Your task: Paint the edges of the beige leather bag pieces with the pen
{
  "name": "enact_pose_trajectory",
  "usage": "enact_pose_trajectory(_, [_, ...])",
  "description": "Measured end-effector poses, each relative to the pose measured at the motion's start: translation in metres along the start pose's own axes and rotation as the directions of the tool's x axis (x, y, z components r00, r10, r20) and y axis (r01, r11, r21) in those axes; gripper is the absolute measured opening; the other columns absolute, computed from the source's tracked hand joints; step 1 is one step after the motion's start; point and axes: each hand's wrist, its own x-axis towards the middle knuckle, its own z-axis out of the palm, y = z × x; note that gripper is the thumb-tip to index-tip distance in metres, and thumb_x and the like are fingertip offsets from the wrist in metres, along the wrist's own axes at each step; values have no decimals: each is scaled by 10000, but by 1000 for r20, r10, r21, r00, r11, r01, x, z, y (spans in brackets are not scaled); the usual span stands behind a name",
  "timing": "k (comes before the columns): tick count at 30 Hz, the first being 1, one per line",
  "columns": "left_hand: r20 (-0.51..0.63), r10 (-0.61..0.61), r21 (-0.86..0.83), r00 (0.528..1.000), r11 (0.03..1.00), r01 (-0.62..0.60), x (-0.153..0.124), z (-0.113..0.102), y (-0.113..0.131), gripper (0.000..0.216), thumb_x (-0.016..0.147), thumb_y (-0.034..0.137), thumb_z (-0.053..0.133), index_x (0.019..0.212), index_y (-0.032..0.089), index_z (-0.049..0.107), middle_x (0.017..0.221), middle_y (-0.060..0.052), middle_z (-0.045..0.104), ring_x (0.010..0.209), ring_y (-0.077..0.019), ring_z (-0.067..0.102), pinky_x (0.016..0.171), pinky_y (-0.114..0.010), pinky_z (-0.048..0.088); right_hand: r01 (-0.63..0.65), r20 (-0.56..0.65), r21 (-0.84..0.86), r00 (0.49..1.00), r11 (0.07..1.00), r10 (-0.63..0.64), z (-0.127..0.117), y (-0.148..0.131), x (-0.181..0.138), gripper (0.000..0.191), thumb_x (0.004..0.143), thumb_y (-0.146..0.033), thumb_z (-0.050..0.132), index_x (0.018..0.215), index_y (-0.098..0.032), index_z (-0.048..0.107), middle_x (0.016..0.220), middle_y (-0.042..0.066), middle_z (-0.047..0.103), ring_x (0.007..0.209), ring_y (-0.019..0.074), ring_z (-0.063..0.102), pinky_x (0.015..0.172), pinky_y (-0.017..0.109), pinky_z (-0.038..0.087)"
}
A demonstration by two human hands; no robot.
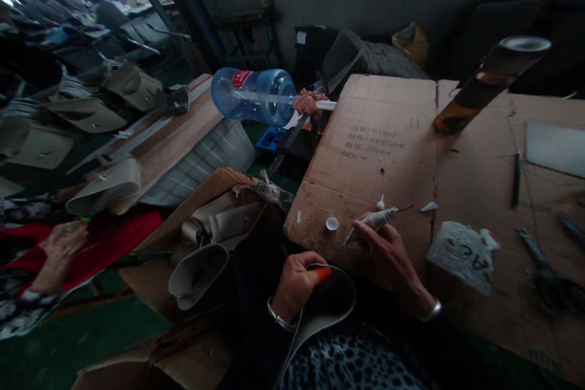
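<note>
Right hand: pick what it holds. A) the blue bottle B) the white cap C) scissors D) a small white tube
D: the right hand grips a small white tube over the cardboard; the blue bottle and white cap lie apart.

The cardboard sheet [379,134] reads "Y1007" and "20pcs"; the white scrap [461,253] reads "AC".

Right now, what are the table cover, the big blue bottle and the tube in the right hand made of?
Brown printed table cover: corrugated cardboard, matte, torn edges. Big blue bottle: translucent plastic, glossy. Small grey tube in the right hand: probably soft metal or plastic, crumpled.
</note>
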Motion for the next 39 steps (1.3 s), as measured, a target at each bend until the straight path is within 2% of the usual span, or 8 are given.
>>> enact_pose_trajectory(2, [-46, -7, -25, 999, 1000, 6, 2, -3, 2, 114, 669, 253, 745, 695, 143, 728, 595, 6, 654, 570, -125, 535, 552, -232, 387, 120, -8, -19, 993, 993, -120, -2, 1, 2, 330, 835, -532, 714, 828, -209, 646, 725, -16, 572, 648, 131, 513, 585, 262, 439])
enact_pose_trajectory(6, [-142, 15, -14, 990, 1000, -18, 7, -10, 8, 162, 682, 279, 774, 768, 142, 769, 723, -33, 734, 702, -164, 628, 667, -244, 474, 330, 50, -239, 943, 913, -328, -5, 9, 2, 208, 909, -437, 661, 997, -250, 681, 940, 26, 673, 847, 182, 611, 735, 302, 480])
enact_pose_trajectory(9, [-147, -2, -39, 989, 999, -4, 9, -15, 9, 181, 693, 289, 783, 805, 147, 779, 760, -44, 751, 721, -175, 649, 677, -250, 490, 388, 98, -345, 920, 854, -379, -6, 16, 1, 184, 914, -419, 662, 1019, -270, 685, 992, 31, 706, 900, 206, 652, 791, 331, 503])
enact_pose_trajectory(15, [-140, -48, -102, 989, 994, 34, 10, -18, 8, 210, 680, 295, 811, 824, 148, 775, 754, -43, 748, 685, -164, 644, 644, -247, 490, 448, 168, -453, 892, 770, -420, -11, 24, 2, 174, 912, -402, 670, 1040, -288, 695, 1006, 36, 731, 888, 218, 679, 763, 350, 524])
enact_pose_trajectory(19, [-143, -36, -71, 989, 997, 27, 11, -16, 10, 217, 689, 291, 808, 840, 138, 779, 775, -54, 751, 705, -162, 644, 667, -250, 497, 446, 178, -469, 893, 763, -413, -15, 28, 3, 167, 907, -410, 674, 1024, -296, 708, 1017, 29, 737, 907, 223, 686, 781, 353, 534])
enact_pose_trajectory(34, [-90, -81, -97, 993, 993, 72, 13, -11, 6, 280, 689, 318, 827, 891, 133, 770, 761, -43, 738, 702, -157, 637, 672, -260, 495, 328, 82, -326, 944, 887, -319, -14, 26, 1, 227, 898, -458, 672, 1010, -263, 703, 972, 23, 733, 863, 205, 676, 749, 318, 520])
enact_pose_trajectory(37, [-91, -75, -94, 993, 993, 66, 13, -10, 4, 271, 692, 311, 823, 894, 138, 771, 767, -41, 739, 698, -156, 633, 675, -261, 497, 310, 28, -237, 950, 921, -312, -13, 22, -1, 223, 875, -443, 707, 987, -252, 706, 962, 25, 728, 866, 195, 667, 749, 306, 526])
enact_pose_trajectory(39, [-85, -71, -90, 994, 994, 64, 12, -9, 5, 259, 689, 307, 824, 879, 139, 774, 767, -40, 738, 700, -154, 629, 678, -258, 495, 257, 35, -109, 966, 960, -255, -12, 17, -5, 222, 867, -441, 717, 952, -237, 704, 910, 20, 716, 818, 174, 660, 717, 286, 530])
